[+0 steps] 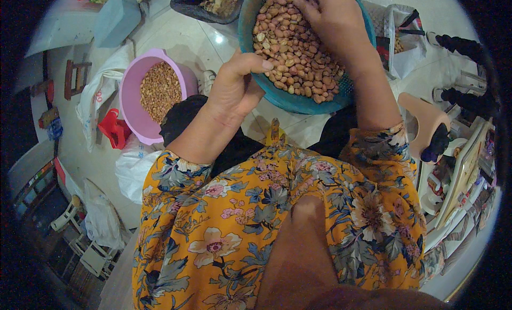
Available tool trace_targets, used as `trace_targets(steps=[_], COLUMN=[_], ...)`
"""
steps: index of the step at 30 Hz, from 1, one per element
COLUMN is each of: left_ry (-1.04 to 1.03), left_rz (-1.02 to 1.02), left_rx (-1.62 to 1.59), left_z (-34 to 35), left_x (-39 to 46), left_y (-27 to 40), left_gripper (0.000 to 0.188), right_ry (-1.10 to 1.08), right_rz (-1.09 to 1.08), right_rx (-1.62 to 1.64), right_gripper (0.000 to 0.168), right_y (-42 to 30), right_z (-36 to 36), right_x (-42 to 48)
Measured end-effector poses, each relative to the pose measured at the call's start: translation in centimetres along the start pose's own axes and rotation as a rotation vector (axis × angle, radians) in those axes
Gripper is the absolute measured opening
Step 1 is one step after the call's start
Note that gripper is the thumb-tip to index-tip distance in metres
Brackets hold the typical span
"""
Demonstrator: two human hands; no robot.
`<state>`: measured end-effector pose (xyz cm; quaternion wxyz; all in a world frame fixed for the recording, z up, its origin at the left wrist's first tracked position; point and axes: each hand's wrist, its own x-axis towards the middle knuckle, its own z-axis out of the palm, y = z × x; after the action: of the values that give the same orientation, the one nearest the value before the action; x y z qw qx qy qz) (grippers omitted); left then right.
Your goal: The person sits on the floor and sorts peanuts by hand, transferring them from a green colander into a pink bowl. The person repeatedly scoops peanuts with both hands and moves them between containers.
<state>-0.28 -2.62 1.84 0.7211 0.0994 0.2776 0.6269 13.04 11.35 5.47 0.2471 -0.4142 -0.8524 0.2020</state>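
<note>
A round teal plastic basket (286,101) is held tilted above my lap, with many shelled peanuts (296,66) in it. My left hand (234,80) grips its near left rim, the thumb lying over the edge onto the peanuts and the fingers underneath. Over the far side of the basket, my right hand (338,20) reaches in with bent fingers at the peanuts. The fingertips are partly hidden at the top of the picture, so whether they pinch a peanut is unclear. To the left stands a pink plastic tub (134,96) holding more peanuts (160,92).
Beyond the basket is a container lined with a black bag (188,4), with husks or shells (224,4) inside. White woven sacks (106,86) and a red bag (114,128) lie at left. An open sack (408,58) and a peach plastic stool (426,116) stand at right.
</note>
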Motion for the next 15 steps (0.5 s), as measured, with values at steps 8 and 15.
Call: trace_targets(steps=[8,15], left_ry=[0.007,0.047], left_rz=[-0.005,-0.003], left_rx=[-0.02,-0.042], left_z=[-0.5,0.0], left_x=[0.2,0.3], left_y=[0.8,0.6], left_gripper=[0.056,0.062], right_ry=[-0.372,-0.414], right_rz=[0.37,0.402], right_rx=[1.734,1.76], right_gripper=[0.013,0.017], right_y=[2.2,2.4], right_z=[-3.4,-2.9], right_x=[0.3,0.5])
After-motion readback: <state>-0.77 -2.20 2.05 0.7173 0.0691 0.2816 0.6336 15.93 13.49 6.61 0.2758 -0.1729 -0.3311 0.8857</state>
